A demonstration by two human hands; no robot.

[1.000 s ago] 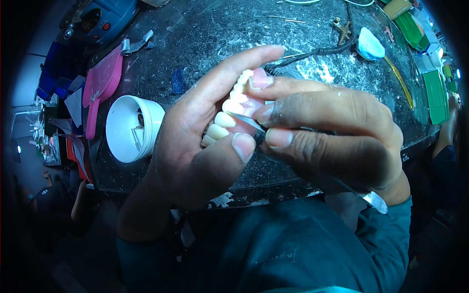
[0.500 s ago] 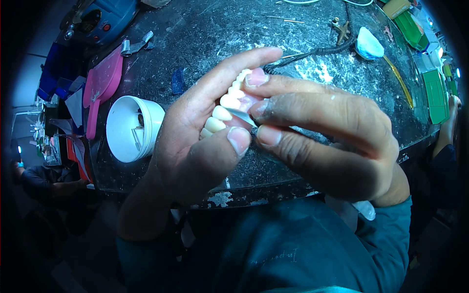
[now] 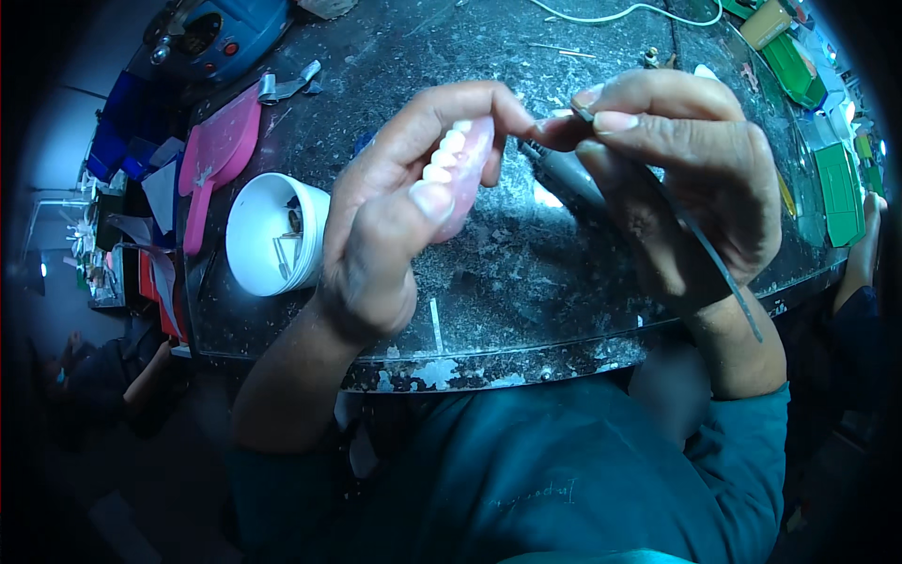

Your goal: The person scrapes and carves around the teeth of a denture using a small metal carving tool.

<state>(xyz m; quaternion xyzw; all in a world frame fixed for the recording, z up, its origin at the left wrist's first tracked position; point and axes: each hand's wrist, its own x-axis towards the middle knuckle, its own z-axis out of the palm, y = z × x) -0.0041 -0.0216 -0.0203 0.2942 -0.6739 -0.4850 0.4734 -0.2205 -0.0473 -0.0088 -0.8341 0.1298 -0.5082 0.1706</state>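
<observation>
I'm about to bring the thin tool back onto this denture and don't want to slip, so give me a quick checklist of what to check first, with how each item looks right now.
1. Denture held firmly: ok, the left hand pinches it between thumb and fingers, teeth facing up and left.
2. Thin metal tool gripped: ok, the right hand pinches it near its upper end, with the long shaft trailing past the wrist.
3. Tool clear of the denture: ok, there is a gap between them.
4. Tool tip condition: cannot tell, the fingers hide it.
5. Bench under the hands: not ok, a grey handpiece lies right below them.
6. White cup out of the way: ok, it sits left of the left hand.
</observation>
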